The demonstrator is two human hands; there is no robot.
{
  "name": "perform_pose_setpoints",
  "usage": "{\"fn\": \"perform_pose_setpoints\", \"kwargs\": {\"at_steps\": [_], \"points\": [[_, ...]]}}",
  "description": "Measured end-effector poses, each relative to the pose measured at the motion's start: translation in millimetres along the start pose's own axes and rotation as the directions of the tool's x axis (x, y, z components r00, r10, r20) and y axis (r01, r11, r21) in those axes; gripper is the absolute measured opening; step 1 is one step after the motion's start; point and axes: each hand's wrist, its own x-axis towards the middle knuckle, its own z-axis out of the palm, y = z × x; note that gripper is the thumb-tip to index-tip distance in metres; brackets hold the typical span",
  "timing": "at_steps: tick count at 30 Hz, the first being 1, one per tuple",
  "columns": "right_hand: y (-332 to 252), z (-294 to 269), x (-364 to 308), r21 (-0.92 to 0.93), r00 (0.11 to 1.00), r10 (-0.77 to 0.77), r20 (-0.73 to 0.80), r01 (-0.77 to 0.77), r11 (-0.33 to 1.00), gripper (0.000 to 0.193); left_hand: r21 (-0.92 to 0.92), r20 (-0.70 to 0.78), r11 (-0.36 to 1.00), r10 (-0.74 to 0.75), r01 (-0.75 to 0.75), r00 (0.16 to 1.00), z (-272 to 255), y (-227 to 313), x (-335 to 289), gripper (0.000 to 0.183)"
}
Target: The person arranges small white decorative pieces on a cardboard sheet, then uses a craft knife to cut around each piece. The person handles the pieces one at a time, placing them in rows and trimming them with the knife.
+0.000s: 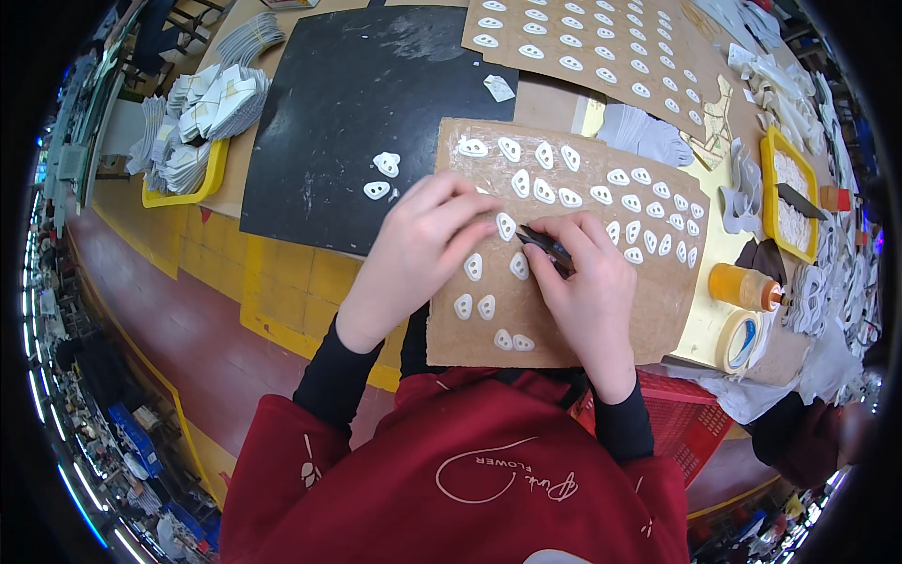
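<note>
Rows of small white rounded pieces, each with two dark holes, lie on a brown cardboard sheet [564,324] before me. My left hand [413,246] is closed in a pinch, its fingertips at the edge of one white piece [505,226]. In my right hand [590,277] is a slim dark pointed tool [550,248], gripped between thumb and fingers. Its tip points at that same white piece. Whether the tool has one prong or two cannot be made out. Two more white pieces [377,191] sit on the black board [310,122] to the left.
Farther back lies another cardboard sheet [601,80] with similar pieces. Stacked pale cut parts fill a yellow bin [218,169] at left. On the right stand a yellow tray [772,193], an orange-yellow bottle [738,286] and a tape roll [736,340]. A person's dark sleeve [799,437] shows at lower right.
</note>
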Motion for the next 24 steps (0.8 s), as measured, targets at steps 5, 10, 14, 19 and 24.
{"fn": "perform_pose_setpoints", "kwargs": {"at_steps": [5,10,14,19,24], "points": [[5,2,7,0.034,0.999,-0.034,-0.001,0.034,0.999,0.016,-0.073,0.125,0.997,-0.014,0.023,0.992,9,-7,14,0.014],[6,9,10,0.141,0.998,-0.045,-0.036,0.050,0.989,0.015,-0.114,0.163,0.993,-0.005,0.024,0.987,6,-7,12,0.015],[3,9,11,0.169,0.996,-0.080,-0.041,0.086,0.982,0.016,-0.166,0.180,0.985,-0.014,0.045,0.984,0,-8,12,0.015],[1,0,12,0.124,0.998,-0.030,-0.063,0.038,0.992,0.018,-0.201,0.006,0.978,-0.058,0.058,0.998,-15,-13,5,0.007],[-6,1,18,0.165,1.000,-0.025,-0.005,0.025,0.986,0.017,-0.228,-0.248,0.966,-0.180,0.123,0.952,-31,-28,-1,0.006]]}}
